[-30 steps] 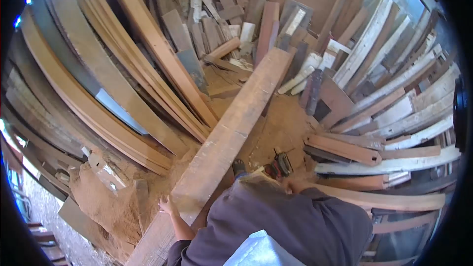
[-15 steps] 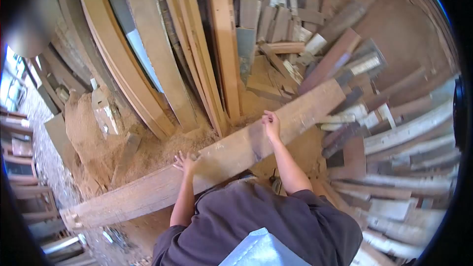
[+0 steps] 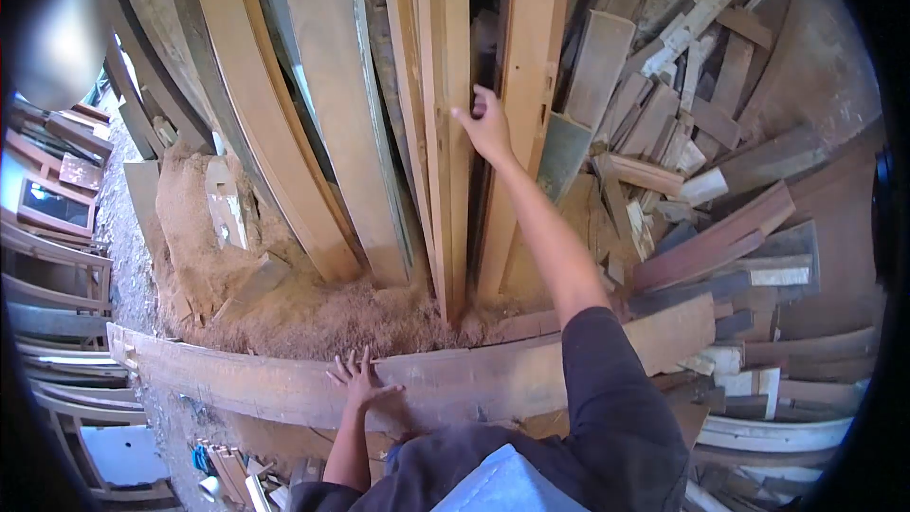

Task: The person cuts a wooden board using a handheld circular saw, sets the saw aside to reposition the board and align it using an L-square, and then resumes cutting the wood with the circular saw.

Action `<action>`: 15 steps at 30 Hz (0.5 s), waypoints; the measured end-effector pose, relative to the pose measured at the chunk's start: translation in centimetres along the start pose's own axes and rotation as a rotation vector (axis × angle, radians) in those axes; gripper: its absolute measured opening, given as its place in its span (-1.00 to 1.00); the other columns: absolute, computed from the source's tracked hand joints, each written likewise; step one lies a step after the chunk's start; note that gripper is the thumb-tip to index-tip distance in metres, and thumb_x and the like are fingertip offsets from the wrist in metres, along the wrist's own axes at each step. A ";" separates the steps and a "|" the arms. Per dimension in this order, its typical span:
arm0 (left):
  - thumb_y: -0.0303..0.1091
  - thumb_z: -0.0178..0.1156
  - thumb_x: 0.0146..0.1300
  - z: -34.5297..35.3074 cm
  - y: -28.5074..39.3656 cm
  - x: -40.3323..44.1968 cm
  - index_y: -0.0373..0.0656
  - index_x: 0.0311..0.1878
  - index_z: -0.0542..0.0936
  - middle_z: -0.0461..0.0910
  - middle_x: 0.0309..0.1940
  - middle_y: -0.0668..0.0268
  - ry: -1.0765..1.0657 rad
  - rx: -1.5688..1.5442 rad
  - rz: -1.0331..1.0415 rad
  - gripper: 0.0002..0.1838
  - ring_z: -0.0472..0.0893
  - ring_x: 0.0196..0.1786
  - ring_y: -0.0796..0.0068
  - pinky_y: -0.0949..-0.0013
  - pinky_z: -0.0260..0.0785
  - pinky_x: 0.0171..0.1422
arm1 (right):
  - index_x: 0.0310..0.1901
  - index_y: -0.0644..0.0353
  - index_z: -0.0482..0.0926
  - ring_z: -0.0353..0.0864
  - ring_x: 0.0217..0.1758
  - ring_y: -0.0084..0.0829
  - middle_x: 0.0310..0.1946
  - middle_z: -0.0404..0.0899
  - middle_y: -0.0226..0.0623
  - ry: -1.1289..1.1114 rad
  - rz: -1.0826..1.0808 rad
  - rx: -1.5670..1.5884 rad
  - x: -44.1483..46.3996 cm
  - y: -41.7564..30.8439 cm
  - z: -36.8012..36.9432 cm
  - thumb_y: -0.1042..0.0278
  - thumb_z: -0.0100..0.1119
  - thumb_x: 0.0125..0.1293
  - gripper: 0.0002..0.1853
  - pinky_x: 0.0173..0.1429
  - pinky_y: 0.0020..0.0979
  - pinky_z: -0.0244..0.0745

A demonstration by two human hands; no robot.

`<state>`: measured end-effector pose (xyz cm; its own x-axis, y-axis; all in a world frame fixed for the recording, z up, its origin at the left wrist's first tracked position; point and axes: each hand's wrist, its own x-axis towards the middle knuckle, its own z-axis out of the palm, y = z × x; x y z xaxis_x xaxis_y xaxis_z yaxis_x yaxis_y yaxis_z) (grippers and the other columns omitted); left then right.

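A long, wide wooden plank [image 3: 493, 379] lies crosswise in front of me. My left hand [image 3: 360, 382] rests on its near-left part, palm down with the fingers spread. My right hand [image 3: 489, 128] reaches forward to a narrow upright wooden board [image 3: 445, 171], its thumb at the board's right edge. The other fingers of that hand are bent over the dark gap beside the board, with space between them and the thumb. Right of this gap stands a thicker board [image 3: 529, 66] with small slots cut in it.
More tall boards [image 3: 332, 95] lean on the left. Sawdust [image 3: 322, 318] is heaped at their feet, with a white-marked wood piece [image 3: 225, 204] in it. Scrap wood [image 3: 664, 114] piles up at the right. Wooden frames [image 3: 62, 199] stand at far left.
My right hand has left the crosswise plank and moved forward to the upright boards. My left hand stays on the plank. The view has shifted and turned.
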<state>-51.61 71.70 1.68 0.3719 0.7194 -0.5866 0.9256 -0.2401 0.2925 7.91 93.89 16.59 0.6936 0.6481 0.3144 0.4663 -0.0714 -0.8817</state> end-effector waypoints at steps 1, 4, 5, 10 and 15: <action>0.81 0.42 -0.41 -0.1 0.3 -0.3 0.26 0.79 0.06 -0.05 0.76 -0.11 0.011 -0.004 -0.011 0.63 -0.50 0.76 -0.39 -0.68 -0.83 0.57 | 0.39 0.20 0.48 0.60 0.30 -0.11 0.20 0.59 -0.01 0.052 -0.089 -0.189 2.9 -0.8 0.8 0.12 0.60 0.23 -0.25 0.45 -0.06 0.49; 0.81 0.42 -0.41 -0.8 1.0 -0.6 0.26 0.78 0.09 -0.03 0.76 -0.09 0.024 -0.012 -0.025 0.62 -0.46 0.77 -0.40 -0.68 -0.81 0.57 | 0.61 0.06 0.26 0.19 0.64 0.25 0.56 0.21 0.29 0.351 -0.043 -0.534 12.0 -3.5 -0.9 -0.06 0.66 0.11 0.09 0.69 0.20 0.08; 0.81 0.42 -0.41 -0.3 0.8 -0.6 0.27 0.78 0.09 -0.04 0.76 -0.09 0.014 -0.006 -0.020 0.62 -0.47 0.77 -0.40 -0.68 -0.82 0.57 | 0.70 -0.02 0.14 0.09 0.69 0.34 0.64 0.07 0.37 0.434 0.034 -0.687 14.2 -2.9 -1.7 -0.10 0.68 0.08 0.22 0.73 0.25 -0.01; 0.83 0.40 -0.42 -0.5 1.0 -0.9 0.30 0.77 0.11 -0.02 0.76 -0.02 -0.007 -0.003 -0.013 0.60 -0.48 0.77 -0.37 -0.68 -0.83 0.58 | 0.78 -0.20 -0.29 0.06 0.68 0.40 0.66 -0.09 0.46 0.284 0.324 -0.732 17.5 -3.4 -6.4 -0.23 0.74 -0.04 0.55 0.69 0.32 0.01; 0.80 0.42 -0.40 0.0 1.1 -1.3 0.33 0.76 0.13 -0.03 0.78 0.03 -0.014 -0.014 -0.050 0.57 -0.51 0.77 -0.34 -0.67 -0.83 0.59 | 0.77 -0.24 -0.42 0.41 0.46 0.16 0.41 0.30 0.19 0.225 0.456 -0.687 17.1 -1.5 -7.7 -0.24 0.76 -0.09 0.63 0.50 0.13 0.36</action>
<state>-51.07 70.51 2.76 0.3263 0.7210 -0.6113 0.9421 -0.1948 0.2730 23.29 99.31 26.02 0.9529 0.2838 0.1072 0.2944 -0.7797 -0.5526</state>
